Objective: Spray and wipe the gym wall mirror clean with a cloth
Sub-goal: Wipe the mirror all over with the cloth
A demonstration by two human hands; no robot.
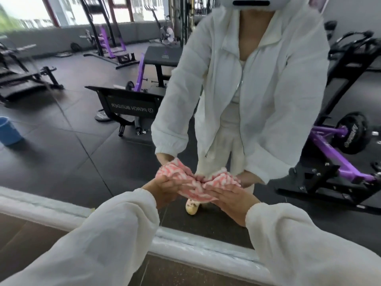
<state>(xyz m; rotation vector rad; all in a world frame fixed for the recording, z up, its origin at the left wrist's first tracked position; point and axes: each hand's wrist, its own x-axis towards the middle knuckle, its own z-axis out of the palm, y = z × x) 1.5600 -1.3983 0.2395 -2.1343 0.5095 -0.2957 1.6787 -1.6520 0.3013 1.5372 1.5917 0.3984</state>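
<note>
A pink-and-white striped cloth (pixel 193 191) is stretched between both hands, low in front of the wall mirror (pixel 82 131). My left hand (pixel 162 190) pinches the cloth's left end. My right hand (pixel 233 198) lies under its right end with fingers curled around it. The mirror fills most of the view and reflects a person in a white jacket holding the same cloth. No spray bottle is visible.
The mirror's white bottom frame (pixel 185 244) runs diagonally across the lower view, with dark floor below it. Reflected in the mirror are a blue bucket (pixel 8 131), a black bench (pixel 127 106) and purple-and-black gym machines (pixel 334 162).
</note>
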